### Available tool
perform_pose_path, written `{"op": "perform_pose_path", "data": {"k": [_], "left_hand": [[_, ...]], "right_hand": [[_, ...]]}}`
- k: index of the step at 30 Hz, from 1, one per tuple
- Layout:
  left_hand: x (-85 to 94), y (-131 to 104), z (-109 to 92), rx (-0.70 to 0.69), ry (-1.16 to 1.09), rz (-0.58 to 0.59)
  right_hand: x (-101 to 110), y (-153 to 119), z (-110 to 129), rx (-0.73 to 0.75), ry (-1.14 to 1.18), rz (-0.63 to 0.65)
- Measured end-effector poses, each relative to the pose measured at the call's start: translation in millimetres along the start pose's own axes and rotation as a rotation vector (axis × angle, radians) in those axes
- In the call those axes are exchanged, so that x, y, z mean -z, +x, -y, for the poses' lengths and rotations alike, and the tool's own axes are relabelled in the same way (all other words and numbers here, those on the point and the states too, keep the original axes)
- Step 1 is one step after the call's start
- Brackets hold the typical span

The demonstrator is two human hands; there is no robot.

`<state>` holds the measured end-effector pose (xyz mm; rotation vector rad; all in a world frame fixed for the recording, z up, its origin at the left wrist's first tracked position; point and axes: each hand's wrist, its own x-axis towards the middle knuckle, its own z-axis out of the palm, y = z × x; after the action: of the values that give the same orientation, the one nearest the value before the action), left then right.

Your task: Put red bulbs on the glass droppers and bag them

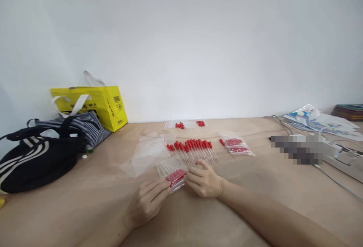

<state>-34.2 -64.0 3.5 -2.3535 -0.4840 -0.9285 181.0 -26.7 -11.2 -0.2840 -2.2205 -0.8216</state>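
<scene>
A clear plastic bag (176,179) of red-capped droppers lies low over the table, its red ends toward me. The fingers of my left hand (150,201) pinch its near left edge. On the opposite side, my right hand (205,180) is closed on the bag's right edge, its fingertips partly hidden. Just beyond both hands, loose glass droppers (195,150) with red rubber bulbs lie side by side in a row. Flat clear bags (147,154) overlap to the left of that row. Farther right sits another bag (238,146) with red-bulbed droppers in it.
Against the wall rests a clear pack (188,125) with red bulbs in two clusters. A yellow bag (113,109), a striped bag (92,128) and a black bag (39,160) stand at left. Cables, a power strip (344,163) and printed plastic packets (317,120) occupy the right.
</scene>
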Motion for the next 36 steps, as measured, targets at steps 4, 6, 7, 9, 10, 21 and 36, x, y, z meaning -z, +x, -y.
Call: {"op": "perform_pose_path", "data": {"k": [4, 6, 7, 9, 10, 21, 36], "left_hand": [[0.2, 0.4, -1.7, 0.014, -0.003, -0.020], [0.4, 0.2, -1.4, -0.006, -0.023, -0.038], [0.6, 0.2, -1.1, -0.020, -0.033, -0.046], [1.3, 1.0, -0.7, -0.041, -0.047, -0.050], [1.8, 1.9, -0.8, -0.052, -0.050, -0.049], [4.1, -5.8, 3.4, 0.142, -0.305, -0.020], [-9.5, 0.8, 14.0, 0.544, -0.407, 0.199]], "right_hand": [[2.7, -14.6, -9.3, -0.019, 0.032, 0.005], [1.4, -18.2, -10.6, -0.045, 0.047, 0.014], [0.5, -18.8, -10.4, -0.080, 0.057, 0.027], [-1.0, -18.0, -8.4, -0.191, 0.104, 0.074], [-1.5, -16.8, -6.7, -0.251, 0.149, 0.108], [1.7, -3.1, 11.4, -0.796, 1.136, 0.126], [55.7, -82.3, -94.3, -1.435, 0.882, -0.210]]}}
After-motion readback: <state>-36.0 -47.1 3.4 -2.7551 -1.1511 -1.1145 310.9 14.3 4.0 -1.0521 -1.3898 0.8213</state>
